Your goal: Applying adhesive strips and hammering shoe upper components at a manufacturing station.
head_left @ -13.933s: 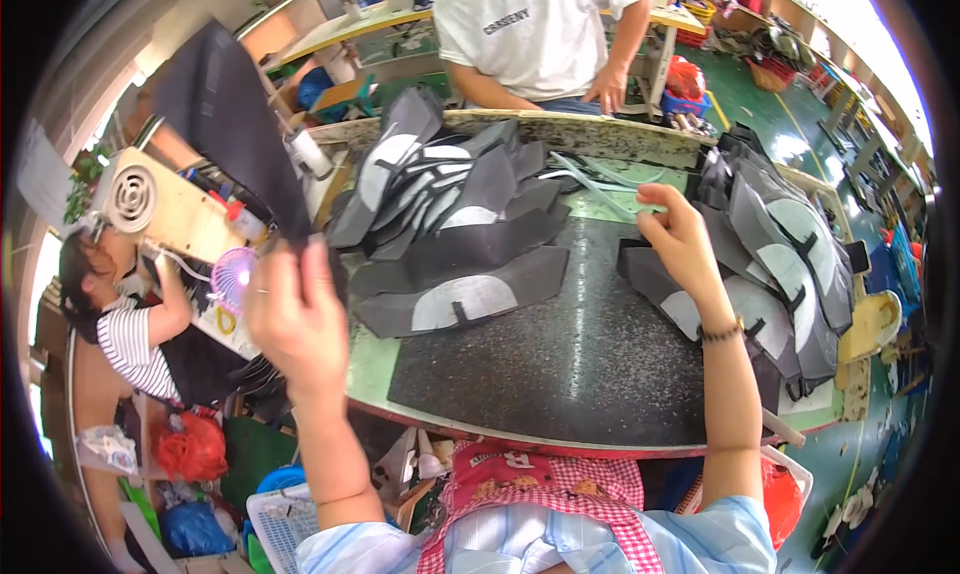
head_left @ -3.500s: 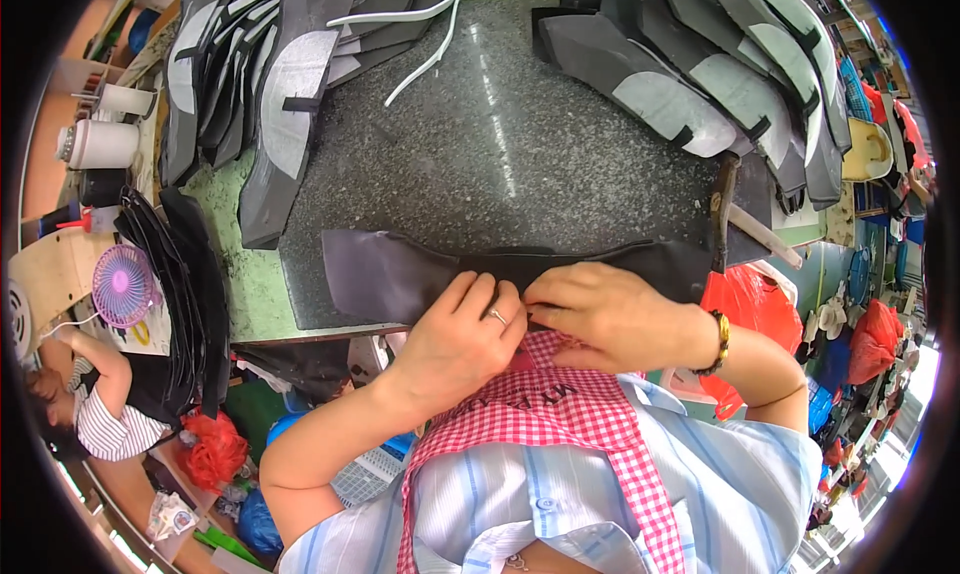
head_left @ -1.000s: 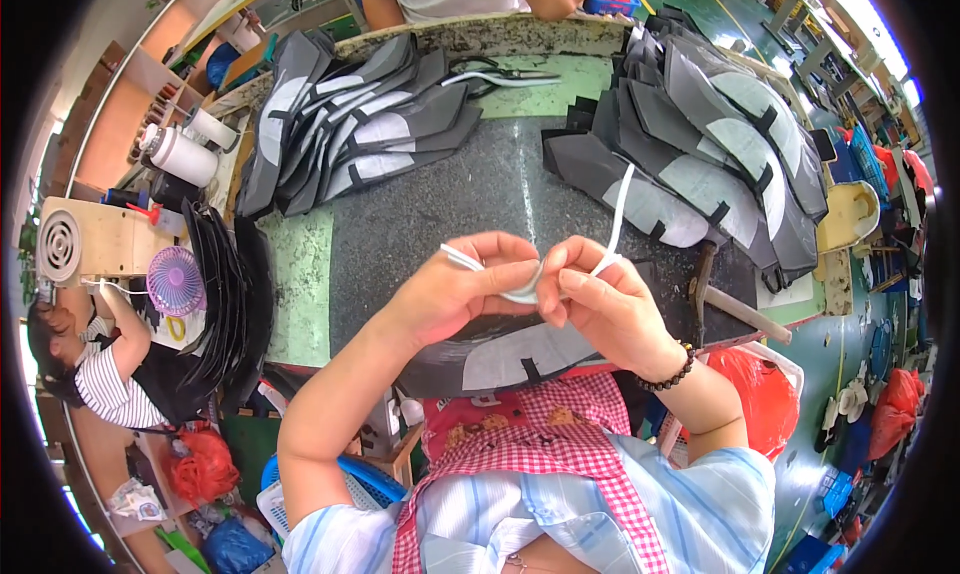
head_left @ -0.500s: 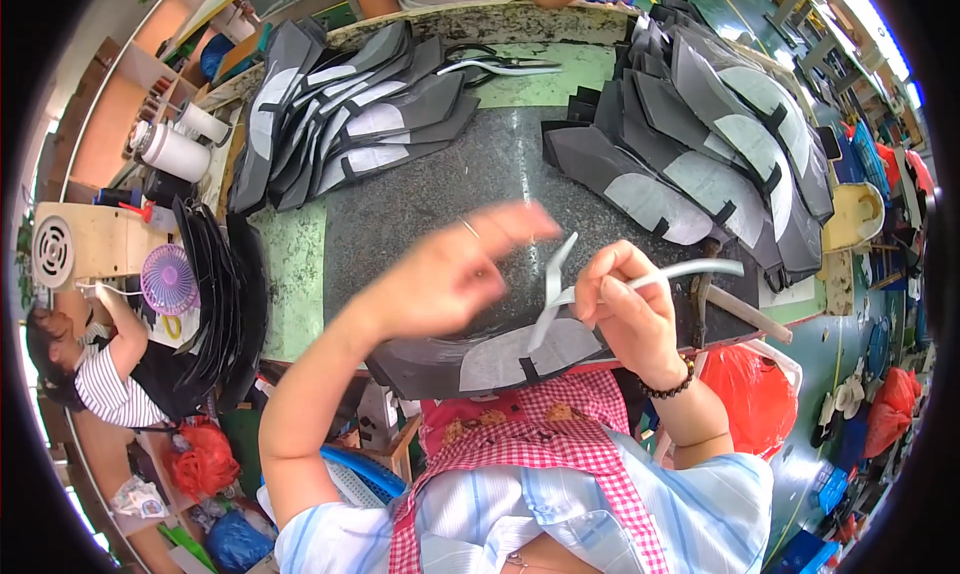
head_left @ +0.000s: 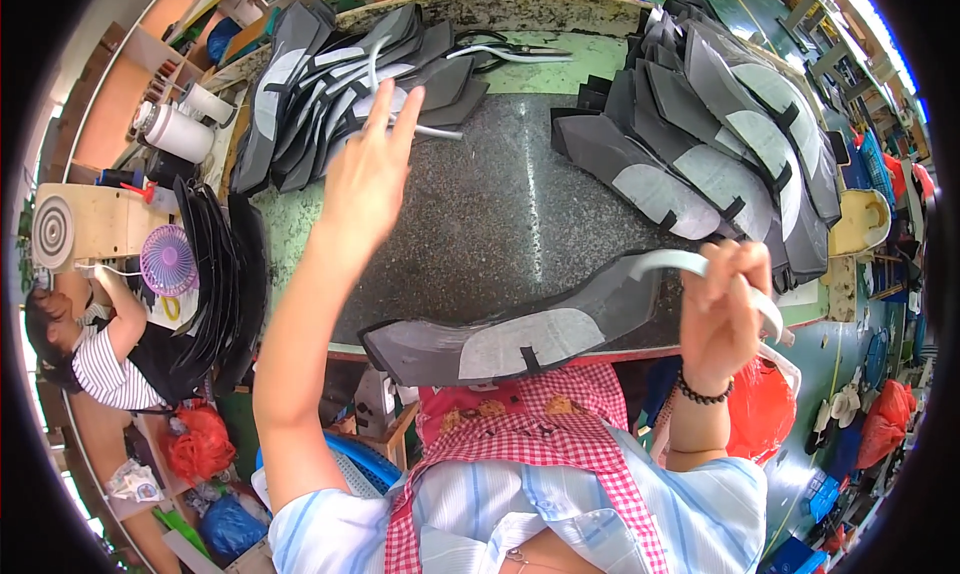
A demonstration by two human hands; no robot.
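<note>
My left hand (head_left: 365,179) reaches out over the far left stack, two fingers stretched apart. A thin, bent white strip (head_left: 436,133) shows at those fingertips, and no grip on it is visible. My right hand (head_left: 728,299), held above the table's near right edge, has its fingers closed on a curved pale strip (head_left: 672,261) that sticks out on both sides. Between my arms, along the near edge, lies a curved dark grey panel (head_left: 625,299) with a light grey patch and a small black tab. Its right end is close to the pale strip.
Stacks of similar grey panels stand far left (head_left: 265,124) and far right (head_left: 655,164). Scissors (head_left: 520,51) lie at the back. Black panels (head_left: 215,304) and a purple fan (head_left: 169,260) are at the left, near another person (head_left: 110,359). Someone else sits across the table.
My left hand has swung from the middle to the far left stack, and a white strip now shows there. My right hand has moved right with the pale strip, uncovering the near panel's right end.
</note>
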